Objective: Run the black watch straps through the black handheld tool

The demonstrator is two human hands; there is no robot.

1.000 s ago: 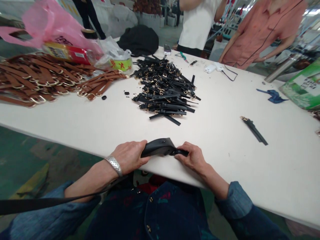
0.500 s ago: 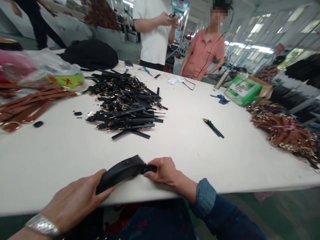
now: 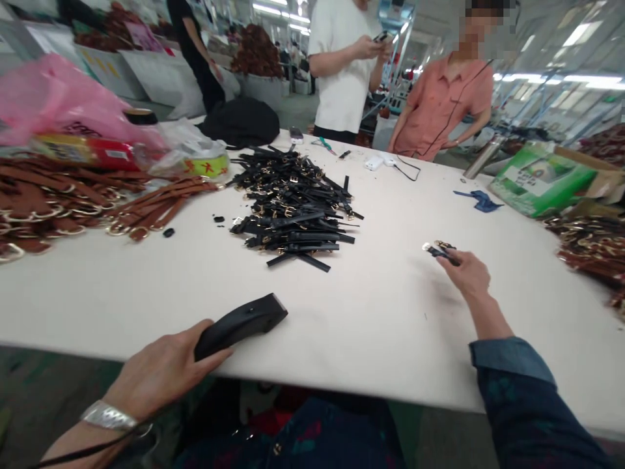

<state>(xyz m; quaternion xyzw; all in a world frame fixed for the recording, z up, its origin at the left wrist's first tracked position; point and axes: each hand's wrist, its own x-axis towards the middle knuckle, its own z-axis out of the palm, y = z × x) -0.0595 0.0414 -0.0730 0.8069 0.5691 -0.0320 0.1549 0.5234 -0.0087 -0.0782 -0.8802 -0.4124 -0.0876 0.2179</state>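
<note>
My left hand (image 3: 163, 368) is wrapped round a black hand-held tool shaped like a hair clipper (image 3: 244, 326), held above the table's near edge with its wide end pointing right. A black cord (image 3: 88, 451) runs by that wrist. Out to the right, my right hand (image 3: 469, 273) pinches a short black buckle strap (image 3: 432, 250) with a metal buckle at its end. Another gold buckle shows right beside it, its strap mostly hidden by my fingers. Between the hands and farther back lies a heap of black buckle straps (image 3: 297, 208).
Brown straps (image 3: 161, 205) and bags, including a pink plastic bag (image 3: 53, 98), lie at left. A green box (image 3: 541, 179), a blue cloth scrap (image 3: 481, 200) and more brown straps (image 3: 590, 251) are at right. Two people stand across the white table (image 3: 371, 339).
My right hand has moved away from the tool's end, out to the right, carrying a black strap to the one lying there. The tool stays in my left hand. The view has swung left.
</note>
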